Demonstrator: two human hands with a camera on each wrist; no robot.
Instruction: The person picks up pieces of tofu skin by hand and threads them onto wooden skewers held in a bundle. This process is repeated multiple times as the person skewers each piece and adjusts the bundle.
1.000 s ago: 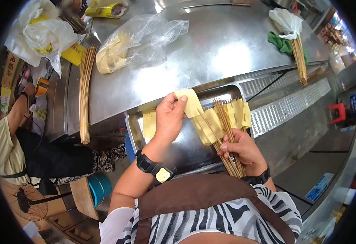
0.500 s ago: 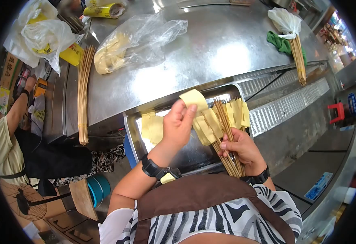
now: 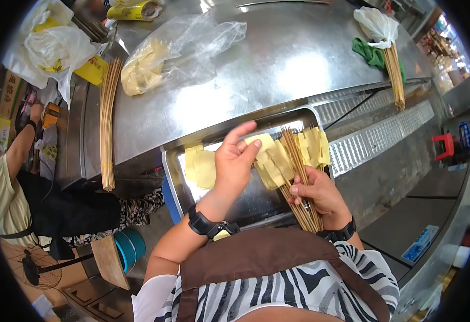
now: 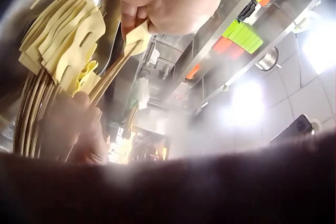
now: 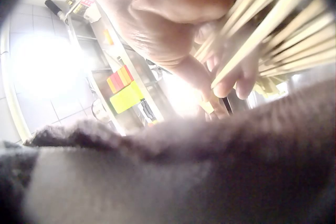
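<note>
My left hand (image 3: 234, 163) has its index finger raised and its thumb on a pale yellow sheet, which looks like tofu skin (image 3: 265, 141). In the left wrist view that folded tofu sheet (image 4: 137, 39) sits at a skewer's tip, held by the left fingers. Thin bamboo skewers (image 3: 294, 155) fan out from my right hand (image 3: 321, 196), which grips them by their lower part. Several skewers carry tofu sheets threaded in wavy folds (image 4: 79, 35). More threaded sheets (image 3: 314, 147) lie at the tray's right end. A loose pile of sheets (image 3: 200, 166) rests at its left.
The metal tray (image 3: 178, 196) stands against the steel table (image 3: 256, 70). On the table are a plastic bag of sheets (image 3: 149, 64), a skewer bundle (image 3: 108, 123), a bagged bundle (image 3: 393, 70) and a green cloth (image 3: 369, 53). Another person (image 3: 15, 182) stands at left.
The tofu sheet in my left hand has come down and right onto a skewer tip, and the left index finger has lifted. The right hand stays in place with the skewers.
</note>
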